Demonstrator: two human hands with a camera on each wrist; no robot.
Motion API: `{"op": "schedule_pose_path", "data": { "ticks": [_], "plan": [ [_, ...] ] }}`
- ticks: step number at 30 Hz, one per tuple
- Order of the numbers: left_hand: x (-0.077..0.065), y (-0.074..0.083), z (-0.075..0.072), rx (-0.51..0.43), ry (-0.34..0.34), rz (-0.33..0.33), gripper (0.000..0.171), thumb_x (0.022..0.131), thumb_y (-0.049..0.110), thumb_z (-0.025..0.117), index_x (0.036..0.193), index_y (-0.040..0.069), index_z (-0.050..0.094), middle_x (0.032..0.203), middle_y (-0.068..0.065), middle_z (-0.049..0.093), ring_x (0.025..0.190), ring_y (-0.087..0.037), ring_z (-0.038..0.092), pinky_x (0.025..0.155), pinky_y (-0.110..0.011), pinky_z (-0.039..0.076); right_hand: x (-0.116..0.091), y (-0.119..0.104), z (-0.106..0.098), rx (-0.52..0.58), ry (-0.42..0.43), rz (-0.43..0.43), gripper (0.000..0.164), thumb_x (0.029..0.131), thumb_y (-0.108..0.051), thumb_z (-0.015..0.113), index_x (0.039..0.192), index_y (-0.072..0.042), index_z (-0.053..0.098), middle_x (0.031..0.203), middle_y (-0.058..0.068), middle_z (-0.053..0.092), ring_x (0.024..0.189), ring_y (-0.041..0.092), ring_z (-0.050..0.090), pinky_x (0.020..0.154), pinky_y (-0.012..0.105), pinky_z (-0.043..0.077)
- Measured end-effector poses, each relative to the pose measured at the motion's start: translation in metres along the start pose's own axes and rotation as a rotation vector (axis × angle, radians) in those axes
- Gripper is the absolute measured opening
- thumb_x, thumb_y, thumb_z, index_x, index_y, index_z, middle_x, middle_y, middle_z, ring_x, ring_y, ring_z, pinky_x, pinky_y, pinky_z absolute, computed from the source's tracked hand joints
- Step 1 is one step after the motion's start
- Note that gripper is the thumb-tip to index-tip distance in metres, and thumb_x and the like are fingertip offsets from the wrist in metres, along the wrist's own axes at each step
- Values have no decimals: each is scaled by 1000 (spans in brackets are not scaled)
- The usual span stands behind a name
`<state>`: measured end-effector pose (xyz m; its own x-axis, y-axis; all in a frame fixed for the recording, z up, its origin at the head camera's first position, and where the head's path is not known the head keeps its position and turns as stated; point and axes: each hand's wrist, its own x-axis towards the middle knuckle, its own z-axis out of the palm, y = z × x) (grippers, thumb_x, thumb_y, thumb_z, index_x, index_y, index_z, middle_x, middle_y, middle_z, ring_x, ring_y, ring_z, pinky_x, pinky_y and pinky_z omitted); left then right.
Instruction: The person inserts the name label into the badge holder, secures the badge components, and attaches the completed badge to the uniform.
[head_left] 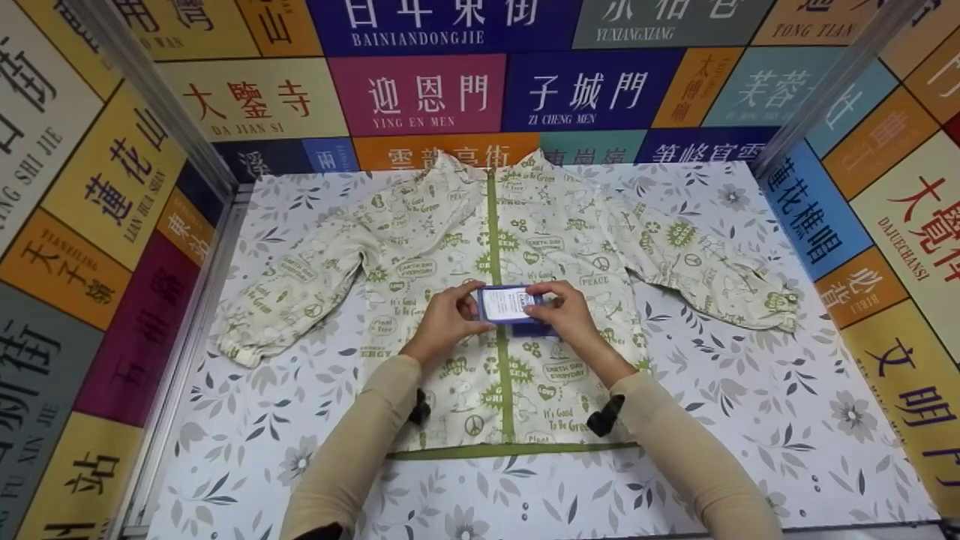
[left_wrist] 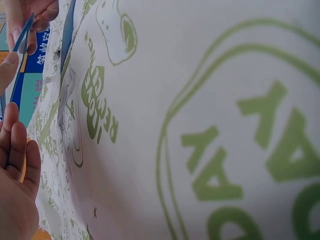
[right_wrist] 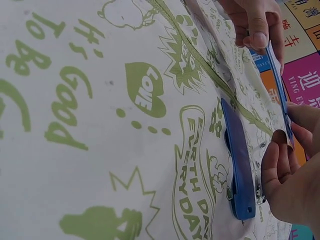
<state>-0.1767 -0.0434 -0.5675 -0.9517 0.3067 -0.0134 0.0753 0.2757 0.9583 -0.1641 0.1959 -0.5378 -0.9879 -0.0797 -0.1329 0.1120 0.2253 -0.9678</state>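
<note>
A blue-edged card holder (head_left: 504, 304) with a white printed card in its face is held over the middle of a jacket (head_left: 431, 262). My left hand (head_left: 448, 319) pinches its left end between thumb and fingers. The right hand (head_left: 568, 313) grips the opposite end, its thumb over the card. Seen edge-on in the right wrist view, the holder (right_wrist: 278, 82) spans both hands. Beneath it, a second flat blue piece (right_wrist: 239, 162) with a small slot at one end lies on the jacket beside the green zipper (right_wrist: 210, 72).
The cream jacket with green print lies front up, sleeves spread to both sides, on a white table (head_left: 247, 450) with a grey leaf pattern. Panels with large Chinese lettering (head_left: 420, 90) wall the back and both sides. A metal post (head_left: 161, 97) stands at the left corner.
</note>
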Motion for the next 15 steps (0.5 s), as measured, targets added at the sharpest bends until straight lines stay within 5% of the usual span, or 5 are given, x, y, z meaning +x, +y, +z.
{"op": "schedule_pose_path", "data": {
  "ticks": [8, 15],
  "plan": [
    [0, -2, 0, 51, 5, 15, 83, 67, 13, 91, 141, 7, 54, 88, -4, 60, 76, -14, 54, 67, -20, 49, -8, -11, 2, -19, 7, -34, 37, 83, -3, 76, 118, 5, 67, 122, 20, 59, 69, 6, 54, 64, 18, 48],
    [1, -3, 0, 69, 14, 29, 82, 66, 13, 91, 140, 7, 55, 87, -3, 61, 76, -14, 55, 68, -21, 50, 6, 13, -1, -42, 7, -42, 38, 85, -9, 77, 121, -1, 68, 127, 19, 56, 93, 22, 62, 78, 32, 55]
  ]
}}
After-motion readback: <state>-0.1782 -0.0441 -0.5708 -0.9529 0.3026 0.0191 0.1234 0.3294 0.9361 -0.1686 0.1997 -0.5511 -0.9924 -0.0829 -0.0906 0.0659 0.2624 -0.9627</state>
